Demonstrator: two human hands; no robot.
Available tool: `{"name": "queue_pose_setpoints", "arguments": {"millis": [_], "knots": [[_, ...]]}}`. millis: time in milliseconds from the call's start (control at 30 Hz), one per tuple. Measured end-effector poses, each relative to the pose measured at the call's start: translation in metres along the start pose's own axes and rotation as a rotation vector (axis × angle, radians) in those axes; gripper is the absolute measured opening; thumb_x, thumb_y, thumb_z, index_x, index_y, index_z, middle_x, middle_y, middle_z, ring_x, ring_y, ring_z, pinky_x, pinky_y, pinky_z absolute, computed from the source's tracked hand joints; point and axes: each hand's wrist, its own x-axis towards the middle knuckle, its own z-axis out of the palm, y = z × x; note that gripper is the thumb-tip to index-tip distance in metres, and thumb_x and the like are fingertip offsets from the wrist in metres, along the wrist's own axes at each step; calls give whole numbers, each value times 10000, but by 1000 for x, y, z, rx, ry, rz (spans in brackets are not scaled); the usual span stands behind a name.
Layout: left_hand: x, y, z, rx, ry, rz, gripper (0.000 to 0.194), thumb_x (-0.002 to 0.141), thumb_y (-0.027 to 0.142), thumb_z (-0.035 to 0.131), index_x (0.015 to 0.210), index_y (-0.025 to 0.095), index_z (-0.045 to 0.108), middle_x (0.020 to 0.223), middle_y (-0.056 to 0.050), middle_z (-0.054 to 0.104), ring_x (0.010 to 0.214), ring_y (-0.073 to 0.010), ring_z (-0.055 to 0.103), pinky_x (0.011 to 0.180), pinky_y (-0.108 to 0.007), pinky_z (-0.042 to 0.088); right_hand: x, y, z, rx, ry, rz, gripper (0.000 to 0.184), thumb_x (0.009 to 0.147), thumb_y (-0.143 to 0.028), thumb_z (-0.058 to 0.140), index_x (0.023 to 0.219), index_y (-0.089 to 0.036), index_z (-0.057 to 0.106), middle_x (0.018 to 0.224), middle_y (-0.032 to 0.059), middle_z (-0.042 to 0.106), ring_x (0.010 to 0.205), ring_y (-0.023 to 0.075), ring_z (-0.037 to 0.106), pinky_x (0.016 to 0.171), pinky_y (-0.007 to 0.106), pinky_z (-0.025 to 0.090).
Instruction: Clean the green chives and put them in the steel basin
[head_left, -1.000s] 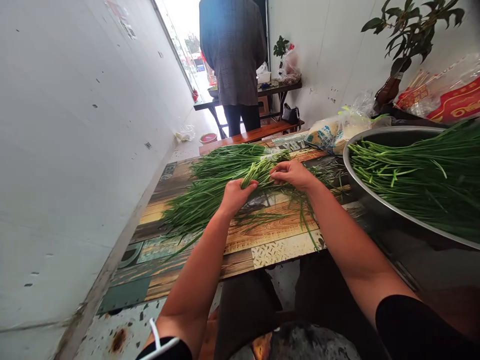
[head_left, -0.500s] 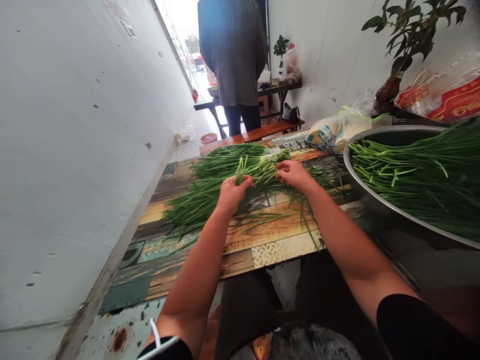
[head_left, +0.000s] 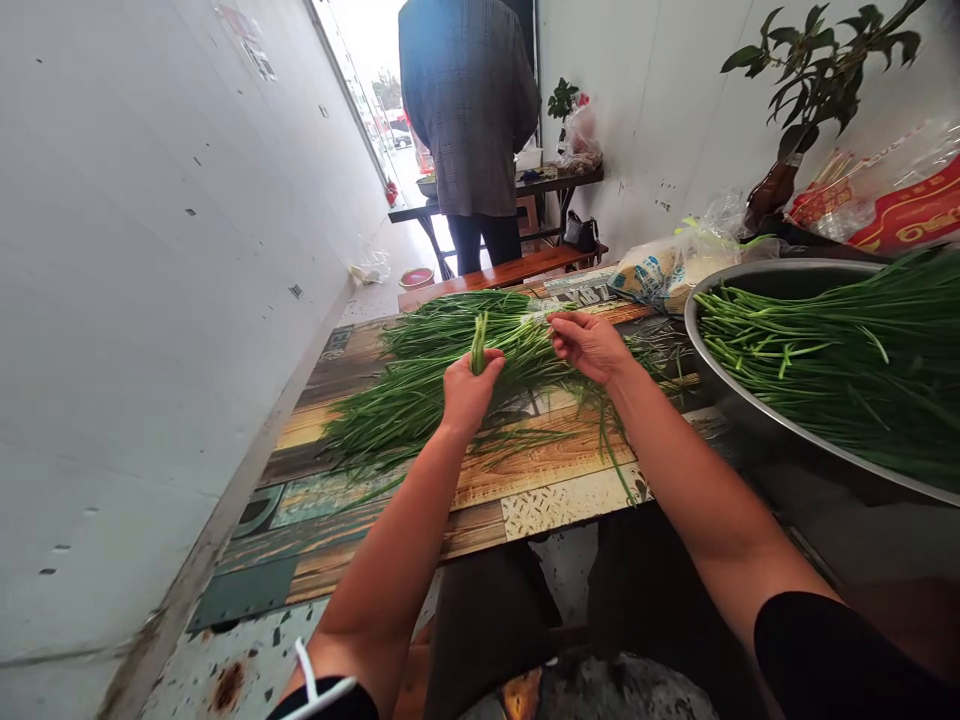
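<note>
A pile of long green chives lies spread over the patterned table. My left hand is closed around a small bunch of chives, whose cut ends stick up above my fist. My right hand hovers over the pile a little to the right, fingers curled and pinching at thin chive stalks. A large metal basin at the right holds more chives laid lengthwise.
A white wall runs close along the left. A person stands with their back to me at a far table. A plastic bag, a potted plant and red packages stand behind the basin. A wooden bench sits beyond the table.
My left hand turned the bunch so its cut ends point upward. My right hand shifted slightly up along the pile and its fingers opened a little.
</note>
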Motion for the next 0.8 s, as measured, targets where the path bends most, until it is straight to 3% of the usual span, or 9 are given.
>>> {"name": "queue_pose_setpoints", "arguments": {"millis": [67,133,233,367,567,800], "knots": [[1,1,-2,31,137,54,223,758,350,673,858,162,740,679,-1,673,607,-115,554,615,-239,407,2,-1,-3,-1,35,3,476,398,-385,929,713,-149,661,564,-42,641,466,55,531,396,162,397],[0,4,-3,45,194,103,236,781,366,659,857,162,749,708,-10,690,649,-128,580,659,-250,423,2,1,-2,-44,66,2,486,381,-410,932,662,-147,636,529,-38,629,436,61,526,369,167,392],[-5,11,-1,47,64,128,252,775,390,677,833,162,766,752,-22,720,720,-151,620,723,-263,441,-1,7,5,-138,87,-19,472,421,-442,922,637,-145,625,520,-24,631,410,67,521,349,177,392],[-12,15,5,87,-135,62,278,751,411,705,849,163,783,728,-12,723,698,-153,614,697,-264,431,-5,9,13,-238,77,-76,436,485,-459,900,613,-143,629,528,-8,642,405,70,520,346,183,399],[-13,11,7,74,-200,9,305,722,385,730,918,155,775,774,-22,739,687,-145,615,689,-262,434,-10,8,19,-318,66,-82,412,543,-471,874,578,-146,623,529,3,644,398,72,510,341,188,404],[-12,7,7,37,-313,-35,329,737,446,672,822,138,753,683,-27,709,592,-122,563,595,-243,408,-11,8,18,-339,4,-18,446,580,-534,840,601,-140,630,564,14,653,421,74,524,361,193,409]]}}
